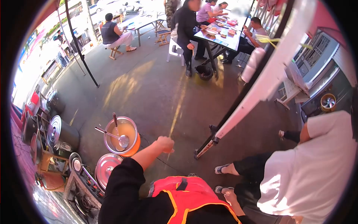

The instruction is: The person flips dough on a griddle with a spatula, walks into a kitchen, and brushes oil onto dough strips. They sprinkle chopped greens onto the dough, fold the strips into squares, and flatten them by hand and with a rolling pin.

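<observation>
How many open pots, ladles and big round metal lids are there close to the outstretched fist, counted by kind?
Open pot of broth: 1
Ladles in it: 2
Big metal lids beside it: 2
Total: 5
</observation>
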Demonstrator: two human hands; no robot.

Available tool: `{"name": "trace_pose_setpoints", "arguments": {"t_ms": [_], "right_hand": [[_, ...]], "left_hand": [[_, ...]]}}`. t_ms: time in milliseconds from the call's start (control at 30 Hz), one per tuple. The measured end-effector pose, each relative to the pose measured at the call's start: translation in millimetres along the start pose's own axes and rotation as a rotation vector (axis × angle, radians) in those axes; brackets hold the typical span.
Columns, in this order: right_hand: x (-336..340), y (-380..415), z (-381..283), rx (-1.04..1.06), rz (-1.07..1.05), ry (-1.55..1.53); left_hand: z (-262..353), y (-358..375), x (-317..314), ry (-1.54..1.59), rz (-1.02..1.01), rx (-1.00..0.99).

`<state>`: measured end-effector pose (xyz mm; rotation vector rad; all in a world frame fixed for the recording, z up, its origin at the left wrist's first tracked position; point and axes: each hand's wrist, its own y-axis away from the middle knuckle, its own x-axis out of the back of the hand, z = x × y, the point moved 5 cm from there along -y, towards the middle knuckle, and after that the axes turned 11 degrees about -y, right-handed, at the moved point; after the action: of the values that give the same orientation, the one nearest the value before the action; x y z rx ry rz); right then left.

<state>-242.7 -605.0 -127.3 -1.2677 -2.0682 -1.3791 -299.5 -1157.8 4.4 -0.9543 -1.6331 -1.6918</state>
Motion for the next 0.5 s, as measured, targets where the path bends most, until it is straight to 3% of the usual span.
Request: {"name": "trace_pose_setpoints", "arguments": {"t_ms": [167,200,300,367,500], "right_hand": [[1,-116,-40,-0.043,-0.137,-0.056],[-3,-133,-54,0.043,-0.098,0.057],[-8,-203,-99,0.089,-0.137,0.132],[16,-228,-170,0.123,-0.062,0.072],[125,-201,-392,0.212,0.241,-0.305]], "left_hand": [[-1,28,222,-0.404,0.13,-0.193],[9,53,274,-0.478,0.146,-0.201],[22,69,349,-0.68,0.197,-0.303],[12,66,383,-0.704,0.198,-0.412],[-40,38,427,-0.693,0.148,-0.516]]}}
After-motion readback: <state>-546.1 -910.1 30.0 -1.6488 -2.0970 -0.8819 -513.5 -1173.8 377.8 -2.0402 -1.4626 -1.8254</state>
